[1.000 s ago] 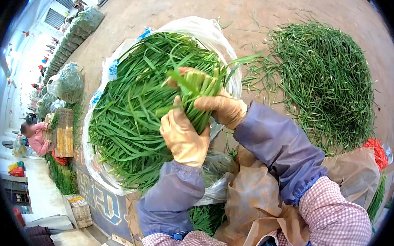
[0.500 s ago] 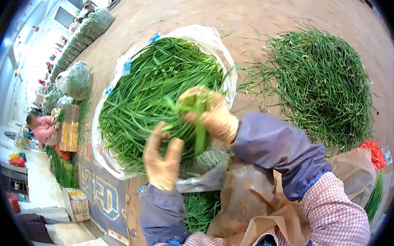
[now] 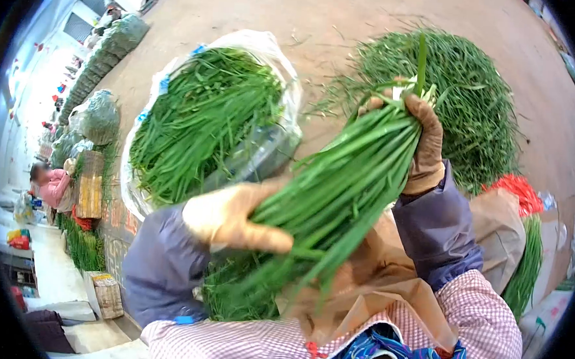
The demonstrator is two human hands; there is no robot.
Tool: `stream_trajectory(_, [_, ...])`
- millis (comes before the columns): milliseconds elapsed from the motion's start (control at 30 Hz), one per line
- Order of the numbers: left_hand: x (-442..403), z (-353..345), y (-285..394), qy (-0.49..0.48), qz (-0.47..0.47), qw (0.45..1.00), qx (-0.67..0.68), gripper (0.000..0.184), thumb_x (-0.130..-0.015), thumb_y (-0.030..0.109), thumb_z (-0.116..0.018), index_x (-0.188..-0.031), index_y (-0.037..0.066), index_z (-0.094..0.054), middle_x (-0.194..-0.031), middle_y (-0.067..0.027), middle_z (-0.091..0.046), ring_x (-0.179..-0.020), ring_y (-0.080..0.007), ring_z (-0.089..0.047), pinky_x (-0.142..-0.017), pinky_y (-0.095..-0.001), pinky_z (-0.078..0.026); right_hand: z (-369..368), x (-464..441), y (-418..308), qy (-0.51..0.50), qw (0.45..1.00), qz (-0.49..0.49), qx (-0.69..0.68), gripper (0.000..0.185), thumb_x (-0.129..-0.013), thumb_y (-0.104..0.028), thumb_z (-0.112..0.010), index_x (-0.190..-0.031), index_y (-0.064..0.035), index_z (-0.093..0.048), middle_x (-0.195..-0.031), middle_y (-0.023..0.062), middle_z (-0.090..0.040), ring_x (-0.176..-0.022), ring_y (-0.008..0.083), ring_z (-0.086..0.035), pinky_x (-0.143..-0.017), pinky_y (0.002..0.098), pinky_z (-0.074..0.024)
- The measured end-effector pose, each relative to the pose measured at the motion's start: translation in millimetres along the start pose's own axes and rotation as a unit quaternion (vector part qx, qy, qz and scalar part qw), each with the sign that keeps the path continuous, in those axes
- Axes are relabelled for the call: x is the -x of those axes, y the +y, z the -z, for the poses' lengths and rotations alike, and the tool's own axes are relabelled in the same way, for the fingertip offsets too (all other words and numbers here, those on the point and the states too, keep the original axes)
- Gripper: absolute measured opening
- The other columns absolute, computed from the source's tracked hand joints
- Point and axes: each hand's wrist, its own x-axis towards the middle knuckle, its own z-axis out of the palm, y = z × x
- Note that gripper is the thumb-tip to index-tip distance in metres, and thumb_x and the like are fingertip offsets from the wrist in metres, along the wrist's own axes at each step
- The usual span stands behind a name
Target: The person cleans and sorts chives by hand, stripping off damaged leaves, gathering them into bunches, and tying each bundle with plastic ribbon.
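A thick bunch of long green leaves (image 3: 346, 176) hangs slantwise over my lap, its pale stem ends at the upper right. My gloved right hand (image 3: 423, 138) is wrapped round it near those ends. My gloved left hand (image 3: 240, 219) is at the leafy lower part, thumb and fingers apart, partly behind the leaves and blurred. Left of the bunch, an open clear plastic bag (image 3: 291, 108) holds many more green leaves (image 3: 206, 123). A large loose heap of greens (image 3: 474, 98) lies on the floor behind my right hand.
Red plastic string (image 3: 519, 192) and a tied green bundle (image 3: 525, 267) lie at the right. More greens (image 3: 239, 291) are below my left hand. A person in pink (image 3: 54, 187) sits at the far left beside a woven basket (image 3: 91, 185), near filled bags (image 3: 99, 117).
The bunch has come from over the bag to my lap, leaves pointing down. My right hand has moved up and right with it; my left hand has moved down to its leaves.
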Motion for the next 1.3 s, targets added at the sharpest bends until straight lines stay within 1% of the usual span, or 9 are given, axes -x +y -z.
stream_trajectory(133, [15, -80, -13, -0.178, 0.198, 0.952, -0.153, 0.065, -0.078, 0.036, -0.081, -0.124, -0.004, -0.058, -0.103, -0.0193, -0.07, -0.096, -0.0257, -0.067, -0.086, -0.035, -0.052, 83, 62, -34, 0.096, 0.992, -0.07, 0.05, 0.038, -0.086, -0.027, -0.065, -0.11, 0.0022, -0.062, -0.1, 0.0207, -0.069, -0.09, 0.035, -0.069, -0.079, 0.0493, -0.0593])
stream_trajectory(267, [33, -73, 6, 0.056, 0.302, 0.922, -0.236, 0.074, -0.079, 0.047, -0.076, -0.129, -0.004, -0.055, -0.109, -0.0237, -0.068, -0.104, -0.0285, -0.066, -0.089, -0.0376, -0.053, 136, 88, -74, 0.114, 0.987, -0.087, 0.066, 0.036, -0.084, -0.026, -0.07, -0.107, -0.0001, -0.062, -0.099, 0.0171, -0.069, -0.094, 0.0327, -0.068, -0.082, 0.0488, -0.0591])
stream_trajectory(400, [-1, -46, 53, 0.312, -0.031, 0.921, -0.232, 0.07, -0.082, 0.047, -0.071, -0.13, -0.002, -0.056, -0.119, -0.0224, -0.064, -0.113, -0.0311, -0.062, -0.097, -0.0425, -0.05, 102, 95, -83, 0.039, 0.995, -0.026, 0.089, 0.042, -0.085, -0.026, -0.069, -0.118, -0.0027, -0.058, -0.106, 0.0126, -0.064, -0.096, 0.0321, -0.067, -0.085, 0.0493, -0.0576])
stream_trajectory(533, [-125, -49, 67, 0.154, -0.284, 0.94, -0.109, 0.094, -0.081, 0.063, -0.064, -0.146, 0.002, -0.036, -0.139, -0.0171, -0.051, -0.131, -0.0231, -0.046, -0.109, -0.0403, -0.035, 69, 101, -85, -0.045, 0.994, -0.006, 0.104, 0.056, -0.086, -0.027, -0.066, -0.133, -0.0032, -0.045, -0.102, 0.0115, -0.062, -0.096, 0.0308, -0.067, -0.089, 0.0472, -0.055])
stream_trajectory(667, [-206, -112, 9, -0.142, -0.221, 0.947, 0.184, 0.109, -0.075, 0.076, -0.06, -0.15, 0.003, -0.027, -0.144, -0.013, -0.047, -0.13, -0.0209, -0.045, -0.109, -0.0377, -0.037, 90, 114, -107, 0.003, 0.994, 0.03, 0.104, 0.052, -0.086, -0.024, -0.066, -0.129, -0.001, -0.049, -0.105, 0.014, -0.064, -0.097, 0.0309, -0.067, -0.085, 0.0468, -0.0573])
stream_trajectory(767, [-173, -147, 3, -0.1, -0.054, 0.958, 0.262, 0.113, -0.073, 0.08, -0.058, -0.15, 0.004, -0.027, -0.145, -0.0119, -0.044, -0.127, -0.021, -0.047, -0.107, -0.0378, -0.039, 102, 128, -123, 0.078, 0.992, 0.034, 0.092, 0.044, -0.085, -0.019, -0.067, -0.122, 0.0004, -0.055, -0.105, 0.0166, -0.067, -0.095, 0.0311, -0.069, -0.083, 0.0484, -0.0587])
stream_trajectory(900, [-155, -154, -48, -0.103, -0.064, 0.815, 0.567, 0.087, -0.083, 0.06, -0.066, -0.144, 0.005, -0.039, -0.135, -0.0086, -0.053, -0.119, -0.0207, -0.053, -0.1, -0.0357, -0.045, 149, 119, -107, 0.123, 0.991, 0.003, 0.05, 0.05, -0.086, -0.016, -0.066, -0.128, 0.0046, -0.047, -0.106, 0.0218, -0.065, -0.092, 0.0335, -0.07, -0.075, 0.0437, -0.0631])
stream_trajectory(1133, [-150, -156, -21, 0.024, -0.019, 0.887, 0.462, 0.093, -0.084, 0.041, -0.073, -0.153, 0.004, -0.021, -0.149, -0.0104, -0.036, -0.133, -0.0227, -0.04, -0.108, -0.0356, -0.037, 163, 121, -62, 0.269, 0.961, -0.064, -0.023, 0.035, -0.086, -0.031, -0.073, -0.105, -0.0026, -0.066, -0.089, 0.0146, -0.072, -0.072, 0.0245, -0.072, -0.067, 0.0392, -0.0627])
stream_trajectory(1300, [-177, -156, -31, 0.092, 0.05, 0.915, 0.39, 0.063, -0.087, 0.022, -0.073, -0.138, 0.004, -0.04, -0.12, -0.0084, -0.057, -0.107, -0.0181, -0.057, -0.093, -0.0337, -0.048, 122, 147, -13, 0.297, 0.945, -0.139, -0.001, 0.042, -0.087, -0.037, -0.072, -0.114, -0.0056, -0.064, -0.106, 0.0112, -0.07, -0.093, 0.023, -0.069, -0.088, 0.0386, -0.0557])
